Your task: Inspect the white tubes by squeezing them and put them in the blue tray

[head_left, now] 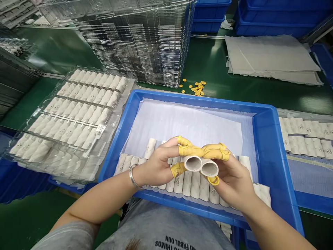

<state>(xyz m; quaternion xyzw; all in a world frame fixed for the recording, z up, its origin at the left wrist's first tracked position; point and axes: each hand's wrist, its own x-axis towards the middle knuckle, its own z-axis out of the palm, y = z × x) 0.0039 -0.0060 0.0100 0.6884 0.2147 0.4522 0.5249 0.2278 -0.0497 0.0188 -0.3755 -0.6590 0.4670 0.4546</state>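
- Two hands curl over a blue plastic tray (166, 96), neither fully open: left hand (156, 165) and right hand (232, 182).
- Left hand: thumb and fingers pinch the first white tube (192, 163); yellow finger cots (190, 150) cover the fingertips. Silver bangle (133, 177) on the wrist.
- Right hand: fingertips, also in yellow cots, pinch the second white tube (209, 169).
- Key relation: tubes touch side by side between the hands, each nearer its own hand. Long axes run roughly front to back, open ends toward the wearer. Both are held above the tray's near rows.
- Tray contents: white rolled pieces (194, 184) lie side by side, long axes also front to back, beside a white sheet (182, 128).
- Left of tray: clear plastic blister tray (125, 85) holding rows of white rolled pieces (78, 118).
- Beyond tray: loose rolled yellow finger cots (197, 86) on the green table (218, 59), near a stack of clear trays (135, 45).
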